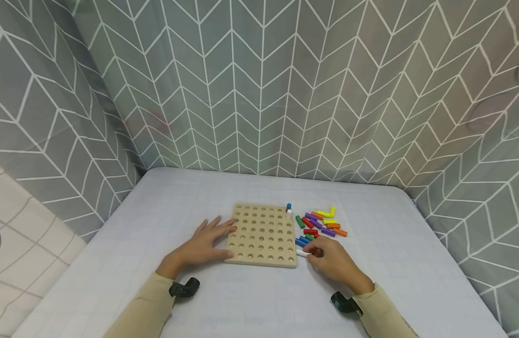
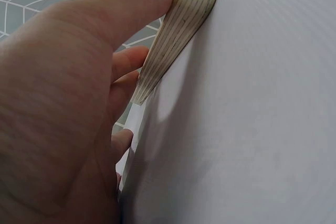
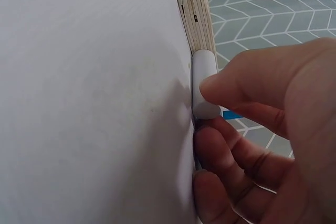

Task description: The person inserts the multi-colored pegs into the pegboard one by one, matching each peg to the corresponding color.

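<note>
A wooden board [image 1: 263,234] with rows of round holes lies flat on the table. At its far right corner stand a blue peg [image 1: 288,206] and a white peg [image 1: 289,213]. The left hand [image 1: 204,244] rests at the board's left edge, thumb and fingers spread; its thumb touches the board's side [image 2: 184,19] in the left wrist view. Beside the board's near right edge, the right hand [image 1: 333,260] pinches a white peg [image 3: 205,77] that lies on the table, thumb on its side and the other fingers curled.
Right of the board lies a loose pile of pegs: blue [image 1: 301,242], red [image 1: 310,232], green [image 1: 300,221], purple [image 1: 328,232], orange [image 1: 339,232] and yellow [image 1: 332,211]. A white cloth [image 1: 251,300] covers the table, and a patterned curtain [image 1: 259,94] hangs behind it.
</note>
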`<state>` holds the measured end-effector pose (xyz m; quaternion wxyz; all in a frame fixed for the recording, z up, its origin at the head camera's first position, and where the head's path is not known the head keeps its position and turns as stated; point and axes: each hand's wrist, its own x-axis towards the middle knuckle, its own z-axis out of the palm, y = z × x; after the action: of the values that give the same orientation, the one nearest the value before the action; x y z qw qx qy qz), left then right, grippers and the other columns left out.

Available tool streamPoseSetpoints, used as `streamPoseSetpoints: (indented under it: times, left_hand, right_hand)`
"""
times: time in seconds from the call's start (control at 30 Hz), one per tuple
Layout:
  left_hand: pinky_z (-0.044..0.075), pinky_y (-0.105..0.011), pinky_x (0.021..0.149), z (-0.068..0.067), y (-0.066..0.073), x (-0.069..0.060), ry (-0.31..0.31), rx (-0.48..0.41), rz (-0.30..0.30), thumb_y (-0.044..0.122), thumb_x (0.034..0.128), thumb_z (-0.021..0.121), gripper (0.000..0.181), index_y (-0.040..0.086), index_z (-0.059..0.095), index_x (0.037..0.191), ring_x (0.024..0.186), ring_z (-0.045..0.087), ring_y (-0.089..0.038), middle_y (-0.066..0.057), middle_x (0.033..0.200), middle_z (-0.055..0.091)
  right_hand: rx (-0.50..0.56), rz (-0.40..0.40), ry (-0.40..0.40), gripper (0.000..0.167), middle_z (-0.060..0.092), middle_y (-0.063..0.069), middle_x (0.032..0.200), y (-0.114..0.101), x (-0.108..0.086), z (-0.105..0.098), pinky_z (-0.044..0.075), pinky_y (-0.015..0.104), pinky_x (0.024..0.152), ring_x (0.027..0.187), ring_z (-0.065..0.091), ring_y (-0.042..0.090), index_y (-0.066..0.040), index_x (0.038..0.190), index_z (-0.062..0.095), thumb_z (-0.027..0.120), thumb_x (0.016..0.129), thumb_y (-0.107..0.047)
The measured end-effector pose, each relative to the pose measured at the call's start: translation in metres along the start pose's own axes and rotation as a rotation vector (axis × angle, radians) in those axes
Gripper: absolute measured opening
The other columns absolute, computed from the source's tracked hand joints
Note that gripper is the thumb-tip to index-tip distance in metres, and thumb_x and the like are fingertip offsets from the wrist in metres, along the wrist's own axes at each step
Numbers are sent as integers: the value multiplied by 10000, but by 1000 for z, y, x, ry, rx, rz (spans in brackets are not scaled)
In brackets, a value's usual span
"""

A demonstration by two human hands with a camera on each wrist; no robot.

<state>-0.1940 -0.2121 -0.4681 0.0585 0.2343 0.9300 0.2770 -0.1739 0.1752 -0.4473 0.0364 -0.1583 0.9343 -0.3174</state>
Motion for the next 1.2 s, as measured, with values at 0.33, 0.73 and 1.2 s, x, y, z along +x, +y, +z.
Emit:
streamPoseSetpoints:
  times: [0.33, 0.73, 1.2]
  left_hand:
    - [-41, -545, 1211, -3, -2, 4, -7, 15, 5, 626, 846, 684, 770, 266, 485, 1496, 1534, 66, -290, 122, 1633, 251]
    - [-45, -563, 1204, -4, -5, 5, 10, -2, 38, 602, 847, 696, 760, 241, 496, 1485, 1528, 79, -335, 78, 1634, 270]
    - [-48, -562, 1204, 1, -4, 2, 18, -15, 34, 625, 851, 682, 763, 247, 495, 1486, 1529, 80, -322, 100, 1634, 259]
  right_hand:
    - [-16, 4, 25, 137, 589, -97, 825, -3, 2, 5, 489, 257, 676, 760, 521, 115, -188, 963, 765, 797, 853, -112]
    - [-52, 42, 19, 158, 578, -98, 807, -11, 6, 5, 487, 275, 688, 763, 521, 113, -176, 995, 801, 826, 843, -213]
    - [308, 107, 5, 340, 682, 40, 1011, 4, 29, -23, 532, 299, 694, 833, 619, 185, -70, 1169, 716, 700, 956, -334]
